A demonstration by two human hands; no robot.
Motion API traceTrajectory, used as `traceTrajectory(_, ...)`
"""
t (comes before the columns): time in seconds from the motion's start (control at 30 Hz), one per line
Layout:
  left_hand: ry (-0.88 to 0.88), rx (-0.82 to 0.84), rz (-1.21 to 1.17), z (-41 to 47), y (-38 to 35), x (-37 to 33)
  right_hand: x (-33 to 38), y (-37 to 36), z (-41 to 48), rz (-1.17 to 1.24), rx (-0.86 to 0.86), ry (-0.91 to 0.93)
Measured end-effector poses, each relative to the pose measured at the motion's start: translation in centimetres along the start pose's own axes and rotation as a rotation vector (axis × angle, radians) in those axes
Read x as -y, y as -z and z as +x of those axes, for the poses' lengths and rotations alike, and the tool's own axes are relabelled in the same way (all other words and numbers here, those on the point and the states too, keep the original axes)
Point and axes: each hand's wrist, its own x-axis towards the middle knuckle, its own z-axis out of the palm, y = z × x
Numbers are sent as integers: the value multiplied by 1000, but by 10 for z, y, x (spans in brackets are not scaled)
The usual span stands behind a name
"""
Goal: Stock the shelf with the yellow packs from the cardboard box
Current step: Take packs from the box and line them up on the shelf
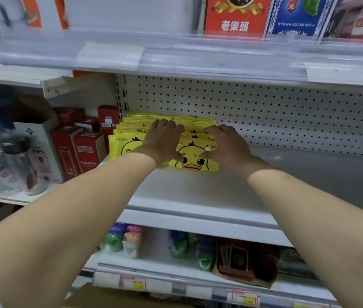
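Left hand (162, 141): fingers curled over the tops of the yellow packs (127, 147), thumb down on the front pack's duck face, gripping the row. Right hand (226, 144): same, fingers hooked over the pack tops, thumb on the front face, pinching the right end.

The packs stand on edge, stacked front to back, at the left end of the shelf (198, 190). The rearmost ones are near the pegboard (264, 112).

Red boxes (87, 150) sit just beside the packs on the left, with clear bottles (20, 167) further left. A clear price rail (176, 58) on the upper shelf overhangs the hands. Coloured items (129, 241) sit on the shelf below. A corner of the cardboard box (100, 296) shows at the bottom edge, under the forearms and well apart from the packs.
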Motion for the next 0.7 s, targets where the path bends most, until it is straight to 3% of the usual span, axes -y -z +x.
traceTrajectory(0.23, 78, 42, -117, -61, 37, 10, 46, 36, -45, -125, 148, -74)
traceTrajectory(0.43, 47, 40, -121, -137, 53, 22, 101, 38, -104, -145, 76, -35)
traceTrajectory(0.7, 45, 96, -150, -239, 50, 38, 158, 7, -172, -170, 167, 28)
